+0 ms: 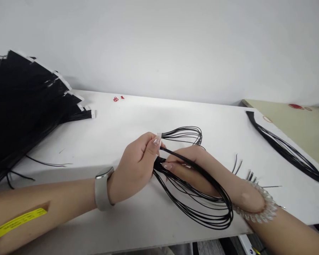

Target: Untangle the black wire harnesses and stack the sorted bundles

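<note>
Between my hands is a bundle of thin black wires, bent into loops. My left hand is closed, with the thumb pressing a white connector at the end of some wires. From that connector a smaller loop fans out to the back right. My right hand reaches in among the wires, thumb and fingers pinched on a thick dark part of the bundle just beside the left fingers. The large loop hangs over and below the right hand and wrist. Its other fingertips are partly hidden.
A large pile of black wire bundles with white connectors lies at left. Small red bands lie at the back. Another black wire bundle rests at right, near a beige mat. Loose wire ends show by the right wrist.
</note>
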The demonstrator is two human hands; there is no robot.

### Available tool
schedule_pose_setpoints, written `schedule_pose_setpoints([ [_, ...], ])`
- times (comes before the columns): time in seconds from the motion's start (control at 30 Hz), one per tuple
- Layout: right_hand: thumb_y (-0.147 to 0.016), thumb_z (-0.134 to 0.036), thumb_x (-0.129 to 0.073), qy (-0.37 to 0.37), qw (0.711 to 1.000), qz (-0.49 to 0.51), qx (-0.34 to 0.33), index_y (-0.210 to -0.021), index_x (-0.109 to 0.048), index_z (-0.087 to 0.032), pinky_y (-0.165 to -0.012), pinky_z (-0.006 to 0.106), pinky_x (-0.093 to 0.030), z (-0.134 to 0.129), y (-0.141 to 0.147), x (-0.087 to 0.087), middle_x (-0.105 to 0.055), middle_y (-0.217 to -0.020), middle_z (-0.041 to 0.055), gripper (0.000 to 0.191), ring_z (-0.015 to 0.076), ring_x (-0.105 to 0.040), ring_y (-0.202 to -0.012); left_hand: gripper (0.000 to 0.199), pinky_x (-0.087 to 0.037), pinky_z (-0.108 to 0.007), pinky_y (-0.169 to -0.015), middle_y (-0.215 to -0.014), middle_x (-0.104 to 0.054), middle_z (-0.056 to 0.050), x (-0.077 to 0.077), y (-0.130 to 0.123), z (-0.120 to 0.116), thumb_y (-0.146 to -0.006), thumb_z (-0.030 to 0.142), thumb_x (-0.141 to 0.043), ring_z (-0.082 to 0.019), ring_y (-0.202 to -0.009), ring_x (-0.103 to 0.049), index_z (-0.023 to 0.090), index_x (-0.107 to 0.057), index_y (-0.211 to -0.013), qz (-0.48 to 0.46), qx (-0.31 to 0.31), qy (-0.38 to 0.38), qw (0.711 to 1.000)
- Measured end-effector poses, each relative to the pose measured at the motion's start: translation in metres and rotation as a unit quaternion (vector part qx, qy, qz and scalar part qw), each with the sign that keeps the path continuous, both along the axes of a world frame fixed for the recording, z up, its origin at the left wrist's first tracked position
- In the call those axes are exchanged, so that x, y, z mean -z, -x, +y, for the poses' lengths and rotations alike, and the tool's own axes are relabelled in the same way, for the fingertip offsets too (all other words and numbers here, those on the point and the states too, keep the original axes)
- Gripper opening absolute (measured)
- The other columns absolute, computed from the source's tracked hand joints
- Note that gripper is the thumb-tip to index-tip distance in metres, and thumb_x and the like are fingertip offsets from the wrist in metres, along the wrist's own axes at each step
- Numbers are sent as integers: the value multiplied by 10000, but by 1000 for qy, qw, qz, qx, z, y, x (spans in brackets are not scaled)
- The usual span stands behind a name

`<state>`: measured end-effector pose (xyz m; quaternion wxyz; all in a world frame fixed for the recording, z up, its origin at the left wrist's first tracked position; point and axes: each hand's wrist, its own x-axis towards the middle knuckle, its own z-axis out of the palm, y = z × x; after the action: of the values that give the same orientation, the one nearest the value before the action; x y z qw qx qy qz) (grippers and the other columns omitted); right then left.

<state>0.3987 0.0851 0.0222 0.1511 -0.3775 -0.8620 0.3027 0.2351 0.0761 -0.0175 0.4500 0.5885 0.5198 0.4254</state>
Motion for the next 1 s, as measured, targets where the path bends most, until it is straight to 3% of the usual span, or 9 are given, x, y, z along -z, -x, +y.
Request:
schedule_pose_setpoints([
  [0.2, -854, -229, -394, -94, 995, -29, -2, -646, -370, -146, -515, 179, -277, 2, 0, 7, -352, -573, -37, 225, 57, -255, -554, 351, -341, -172, -368, -650, -485, 16, 0, 0, 3, -857, 469, -300, -46, -414, -390, 185, -488, -775, -14, 7, 40, 999],
  [0.47, -865, -239, -362, -14, 1000, -9, -11, -665, -287, -156, -458, 189, -189, 3, -4, 17, -282, -547, -53, 228, 62, -151, -535, 362, -317, -169, -371, -612, -434, 31, 1, -1, 3, -855, 481, -294, -34, -394, -372, 183, -477, -767, -18, 18, 68, 997],
  [0.67, -819, -176, -400, -20, 1000, -15, -9, -641, -316, -149, -460, 176, -207, 3, -5, 17, -269, -545, -48, 199, 57, -164, -531, 368, -321, -166, -371, -582, -436, 28, 1, -1, 5, -852, 487, -297, -44, -404, -369, 183, -486, -765, -9, 14, 68, 998],
  [0.77, -797, -165, -444, -35, 998, -47, -21, -611, -404, -140, -490, 162, -280, 7, -15, 9, -397, -585, -37, 192, 34, -293, -527, 369, -308, -162, -348, -542, -409, 35, 2, -1, 5, -841, 506, -307, -45, -383, -360, 188, -470, -747, -31, 8, 84, 996],
  [0.83, -770, -195, -503, -64, 994, -81, 36, -604, -517, -152, -501, 163, -336, 11, -28, -1, -499, -627, -22, 172, 35, -402, -541, 370, -303, -163, -332, -506, -378, 42, 2, -1, 5, -831, 519, -318, -50, -362, -349, 189, -455, -732, -51, 6, 100, 994],
  [0.9, -720, -251, -578, -129, 968, -89, 195, -643, -620, -185, -432, 172, -336, 18, -44, -11, -548, -593, -11, 109, 52, -444, -492, 369, -307, -169, -320, -498, -377, 42, 2, -2, 6, -823, 527, -329, -53, -346, -344, 191, -451, -730, -69, 6, 115, 991],
  [0.97, -667, -283, -636, -207, 903, -10, 376, -722, -665, -195, -381, 183, -329, 26, -58, -19, -568, -568, 6, 108, 74, -465, -456, 369, -308, -176, -312, -506, -395, 37, 2, -2, 6, -820, 531, -330, -56, -336, -344, 193, -457, -745, -85, 5, 127, 988],
  [1.0, -646, -264, -655, -227, 869, 69, 434, -752, -665, -184, -393, 197, -365, 30, -62, -22, -579, -587, 18, 133, 91, -496, -472, 370, -306, -178, -308, -512, -404, 34, 1, -2, 6, -819, 532, -329, -56, -333, -344, 193, -461, -750, -89, 5, 131, 987],
])
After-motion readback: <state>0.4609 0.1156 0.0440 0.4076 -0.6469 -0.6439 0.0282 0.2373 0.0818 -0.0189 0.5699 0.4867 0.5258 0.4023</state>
